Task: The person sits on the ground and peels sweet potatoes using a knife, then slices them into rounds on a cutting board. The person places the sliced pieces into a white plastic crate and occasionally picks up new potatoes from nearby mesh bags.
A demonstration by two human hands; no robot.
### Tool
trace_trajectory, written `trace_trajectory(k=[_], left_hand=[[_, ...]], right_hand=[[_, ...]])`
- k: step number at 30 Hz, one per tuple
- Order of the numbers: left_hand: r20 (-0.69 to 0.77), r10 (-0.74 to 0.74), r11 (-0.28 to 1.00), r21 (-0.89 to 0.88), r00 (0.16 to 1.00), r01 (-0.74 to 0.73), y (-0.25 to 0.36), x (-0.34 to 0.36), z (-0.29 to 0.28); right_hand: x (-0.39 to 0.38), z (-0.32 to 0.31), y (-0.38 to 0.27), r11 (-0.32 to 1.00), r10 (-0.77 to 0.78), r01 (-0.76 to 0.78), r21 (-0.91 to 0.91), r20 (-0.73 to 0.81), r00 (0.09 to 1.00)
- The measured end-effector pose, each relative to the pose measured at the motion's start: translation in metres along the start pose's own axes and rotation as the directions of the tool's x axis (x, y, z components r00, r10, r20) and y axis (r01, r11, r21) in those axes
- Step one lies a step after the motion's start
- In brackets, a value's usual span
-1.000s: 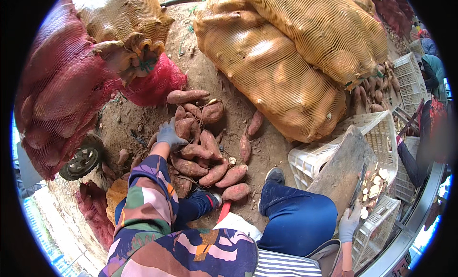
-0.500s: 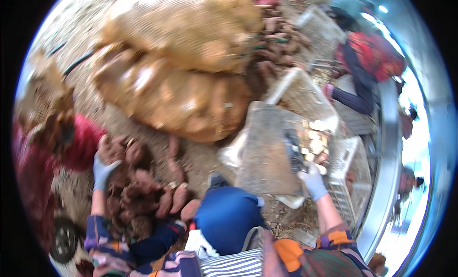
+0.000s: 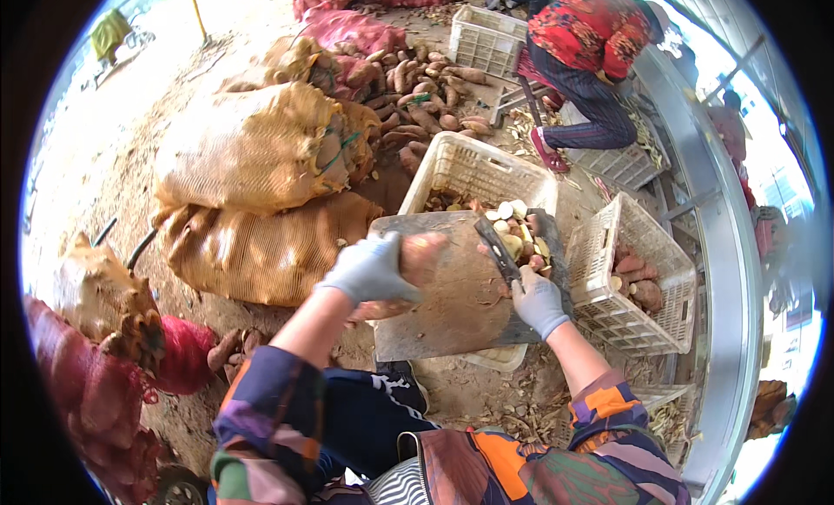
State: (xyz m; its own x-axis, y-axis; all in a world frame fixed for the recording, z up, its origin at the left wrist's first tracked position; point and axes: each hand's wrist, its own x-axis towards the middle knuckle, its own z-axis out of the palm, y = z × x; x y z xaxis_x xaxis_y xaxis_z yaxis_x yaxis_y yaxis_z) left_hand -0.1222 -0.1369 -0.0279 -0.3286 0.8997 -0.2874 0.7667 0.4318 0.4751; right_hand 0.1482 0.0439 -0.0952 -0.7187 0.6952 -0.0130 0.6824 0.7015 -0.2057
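In the head view, clasping a blurred sweet potato (image 3: 426, 251) in the left hand (image 3: 370, 269), with gloved fingers curled round it, above the board's (image 3: 460, 321) left edge, near the far left corner. Pointing rightward out of the palm, with the long axis tilted toward the far edge. Below the same hand, seeing a second reddish root (image 3: 380, 310), stretched left to right. Gripping a dark knife (image 3: 496, 247) by its handle in the right hand (image 3: 539, 303), with the blade slanting leftward to the far edge. Toward the far right corner, seeing pale slices (image 3: 512, 229) heaped. Under the board, finding a cream crate (image 3: 495, 166) with brownish pieces (image 3: 452, 201) inside. Beyond the right edge, finding a white crate (image 3: 621, 321) holding red-skinned roots (image 3: 638, 288).
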Motion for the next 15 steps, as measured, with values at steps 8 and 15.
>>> trace_trajectory(k=[8, 15], left_hand=[[0.101, -0.245, 0.963, 0.140, 0.964, 0.230, 0.068, 0.038, 0.061], [0.132, -0.252, 0.965, 0.102, 0.959, 0.240, 0.056, 0.054, 0.062]], right_hand=[[-0.050, -0.019, -0.028, 0.991, -0.065, 0.069, 0.117, -0.038, 0.997], [-0.033, -0.020, -0.018, 0.986, -0.156, 0.151, 0.073, 0.080, 0.984]])
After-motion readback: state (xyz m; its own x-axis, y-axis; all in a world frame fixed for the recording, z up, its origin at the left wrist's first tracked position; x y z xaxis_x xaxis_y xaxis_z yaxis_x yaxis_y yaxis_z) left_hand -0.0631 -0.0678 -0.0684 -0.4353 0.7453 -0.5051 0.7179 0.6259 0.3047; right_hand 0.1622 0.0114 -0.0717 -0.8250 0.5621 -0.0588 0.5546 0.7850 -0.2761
